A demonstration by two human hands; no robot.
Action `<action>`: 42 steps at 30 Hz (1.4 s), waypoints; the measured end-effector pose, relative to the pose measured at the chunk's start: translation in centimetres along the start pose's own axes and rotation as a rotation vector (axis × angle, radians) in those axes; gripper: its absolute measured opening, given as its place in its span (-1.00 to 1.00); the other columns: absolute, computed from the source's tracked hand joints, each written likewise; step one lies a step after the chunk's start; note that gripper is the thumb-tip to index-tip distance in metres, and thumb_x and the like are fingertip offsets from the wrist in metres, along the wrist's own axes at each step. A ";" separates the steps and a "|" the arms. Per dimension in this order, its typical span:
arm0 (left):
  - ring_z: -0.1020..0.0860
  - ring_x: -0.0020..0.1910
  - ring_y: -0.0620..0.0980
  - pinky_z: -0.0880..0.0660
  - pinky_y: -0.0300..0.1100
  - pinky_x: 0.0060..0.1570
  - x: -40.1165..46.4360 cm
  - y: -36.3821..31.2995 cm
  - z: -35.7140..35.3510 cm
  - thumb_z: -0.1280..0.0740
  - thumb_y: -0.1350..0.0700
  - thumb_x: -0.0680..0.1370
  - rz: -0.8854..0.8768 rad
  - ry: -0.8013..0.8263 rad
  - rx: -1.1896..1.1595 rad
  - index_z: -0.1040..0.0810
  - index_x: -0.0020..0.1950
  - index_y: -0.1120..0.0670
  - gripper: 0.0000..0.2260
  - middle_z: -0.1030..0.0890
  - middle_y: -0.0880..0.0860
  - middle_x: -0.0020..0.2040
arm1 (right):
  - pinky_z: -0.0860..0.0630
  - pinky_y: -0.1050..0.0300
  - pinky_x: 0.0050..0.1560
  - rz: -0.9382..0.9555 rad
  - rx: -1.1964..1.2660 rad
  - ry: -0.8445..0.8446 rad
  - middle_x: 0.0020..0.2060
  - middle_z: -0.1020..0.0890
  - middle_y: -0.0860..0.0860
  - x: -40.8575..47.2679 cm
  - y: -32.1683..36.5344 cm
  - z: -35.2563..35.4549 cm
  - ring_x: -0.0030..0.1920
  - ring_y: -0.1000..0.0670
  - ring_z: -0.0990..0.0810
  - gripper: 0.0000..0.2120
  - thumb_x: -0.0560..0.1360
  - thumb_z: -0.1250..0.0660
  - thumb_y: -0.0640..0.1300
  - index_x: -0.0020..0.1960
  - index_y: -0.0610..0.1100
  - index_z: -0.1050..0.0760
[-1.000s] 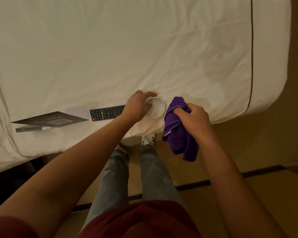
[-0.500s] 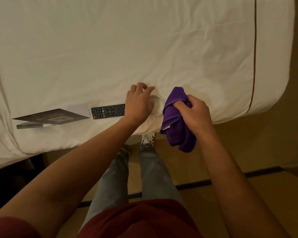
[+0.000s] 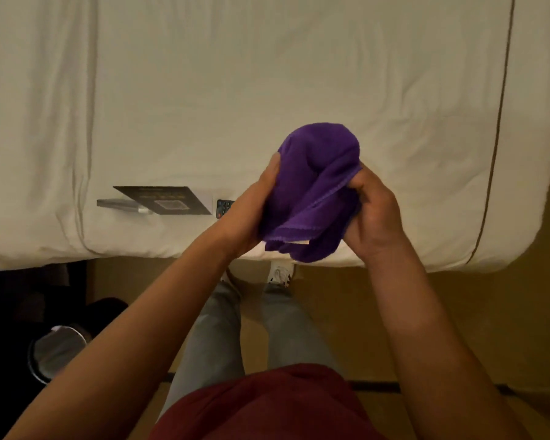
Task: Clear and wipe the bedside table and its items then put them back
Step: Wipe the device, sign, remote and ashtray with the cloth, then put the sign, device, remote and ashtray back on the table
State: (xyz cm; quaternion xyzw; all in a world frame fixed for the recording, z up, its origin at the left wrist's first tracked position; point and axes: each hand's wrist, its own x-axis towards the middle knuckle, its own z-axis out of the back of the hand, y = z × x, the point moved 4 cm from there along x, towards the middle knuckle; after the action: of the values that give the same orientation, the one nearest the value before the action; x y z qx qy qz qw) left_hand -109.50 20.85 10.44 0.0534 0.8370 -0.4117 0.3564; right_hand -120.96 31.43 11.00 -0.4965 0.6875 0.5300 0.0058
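My left hand [image 3: 251, 214] and my right hand [image 3: 375, 214] hold a purple cloth [image 3: 318, 185] between them, just above the near edge of the bed [image 3: 267, 74]. The cloth is bunched into a rounded dome, and whatever it covers is hidden. My left hand grips it from the left with the thumb up against it. My right hand pinches its folds from the right. The white round item is not in sight. On the sheet to the left lie a black remote [image 3: 224, 208], mostly behind my left wrist, and a dark folded card [image 3: 165, 200].
The white bedsheet spreads far ahead, with a dark piping line [image 3: 499, 122] near its right side. A shiny metal bin [image 3: 54, 350] stands on the dark floor at lower left. My legs and a white shoe [image 3: 280, 273] are below the bed edge.
My left hand left the white round item on the sheet and came up to the cloth. Both hands now hold the cloth, raised higher, and the white item is out of sight.
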 end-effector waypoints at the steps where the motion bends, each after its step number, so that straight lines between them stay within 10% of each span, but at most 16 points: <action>1: -0.63 0.25 0.01 -0.55 0.02 0.29 -1.3 -1.2 1.0 -0.13 -0.33 0.57 -0.072 -0.046 0.117 -0.58 0.28 -0.16 -0.57 -0.66 -0.01 0.26 | -0.48 -0.07 0.09 0.017 -0.044 0.036 -0.13 -0.60 -0.08 0.1 0.5 -1.4 -0.01 -0.12 -0.52 -0.86 0.46 -0.27 -0.12 -0.12 -0.06 -0.62; 7: -0.63 -0.07 -0.29 -0.50 -0.43 -0.13 -10.7 -7.9 5.5 -0.29 -0.30 0.53 -0.405 -0.125 0.490 -0.58 0.09 -0.17 -0.72 -0.67 -0.27 -0.07 | -0.43 -0.45 0.19 0.001 -0.267 0.203 -0.01 -0.47 -0.38 0.2 1.5 -11.0 0.08 -0.27 -0.45 -0.53 0.53 -0.18 -0.10 0.14 -0.54 -0.38; 12: -0.58 -0.33 0.00 -0.50 -0.05 -0.27 -18.3 -10.7 11.0 -0.28 -0.26 0.57 -0.521 -0.596 0.690 -0.58 -0.16 0.10 -0.58 -0.61 0.08 -0.31 | -0.58 -0.06 0.20 -0.083 -0.166 0.465 0.16 -0.64 -0.15 -1.3 0.4 -20.3 0.18 -0.11 -0.61 -0.65 0.58 -0.16 -0.09 0.26 -0.19 -0.55; 18: -0.54 -0.24 0.10 -0.44 -0.02 -0.22 -28.2 -12.7 19.8 -0.25 -0.15 0.63 -0.434 -1.074 0.960 -0.51 -0.11 0.10 -0.67 -0.57 0.03 -0.26 | -0.56 0.06 0.27 0.247 -1.155 0.137 0.35 -0.54 0.11 -3.2 -2.0 -30.0 0.30 0.09 -0.55 -0.58 0.59 -0.33 -0.06 0.43 0.07 -0.39; 22: -0.59 -0.25 -0.02 -0.48 -0.08 -0.22 -33.5 -12.3 24.5 -0.29 -0.13 0.63 -0.426 -1.126 0.671 -0.54 -0.11 0.04 -0.73 -0.60 -0.04 -0.27 | -0.64 0.16 0.06 0.343 -0.937 0.288 0.02 -0.64 0.22 -6.3 -5.0 -37.7 0.04 0.20 -0.64 -0.80 0.58 -0.32 0.05 0.19 0.09 -0.51; 27: -0.67 0.15 0.00 -0.60 0.03 0.19 -39.5 -10.5 28.8 -0.34 -0.09 0.60 -0.629 -0.786 -0.004 -0.63 0.17 -0.10 -0.81 -0.71 -0.01 0.12 | -0.58 0.30 -0.01 0.083 -0.924 0.588 0.11 -0.64 0.21 -8.9 -10.7 -46.7 0.06 0.24 -0.64 -0.45 0.51 -0.23 0.40 0.37 0.11 -0.47; 31: -0.67 0.16 -0.05 -0.64 -0.14 0.09 -43.0 -8.4 32.7 -0.37 -0.06 0.60 -0.701 -0.852 -0.166 -0.62 0.19 -0.13 -0.82 -0.70 -0.05 0.14 | -0.67 -0.06 0.12 -0.010 -0.826 0.595 0.05 -0.73 0.09 -9.9 -15.0 -52.1 0.08 0.03 -0.71 -0.67 0.50 -0.36 0.25 0.18 0.14 -0.62; 35: -0.67 0.14 -0.08 -0.63 -0.11 0.05 -45.8 -4.9 37.1 -0.41 -0.19 0.54 -0.665 -1.030 -0.322 -0.63 0.18 -0.18 -0.75 -0.70 -0.09 0.14 | -0.68 0.17 -0.09 -0.039 -0.688 0.603 -0.01 -0.73 0.21 -11.1 -19.6 -56.5 0.00 0.15 -0.72 -0.86 0.56 -0.41 0.04 0.00 0.31 -0.66; 42: -0.66 0.21 0.06 -0.64 -0.08 0.04 -48.2 0.8 44.2 -0.44 -0.03 0.54 -0.647 -0.868 -0.713 -0.55 0.36 0.02 -0.60 -0.67 0.06 0.24 | -0.67 0.06 -0.01 -0.263 -0.647 0.738 0.12 -0.73 0.00 -9.4 -27.9 -63.5 0.08 -0.05 -0.73 -0.77 0.45 -0.48 -0.07 0.11 0.07 -0.70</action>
State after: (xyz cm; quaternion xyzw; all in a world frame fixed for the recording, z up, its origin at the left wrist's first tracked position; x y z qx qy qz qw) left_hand -49.15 -0.94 22.80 -0.4942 0.6761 -0.1793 0.5162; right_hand -64.03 -7.29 23.66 -0.7095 0.3759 0.4997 -0.3249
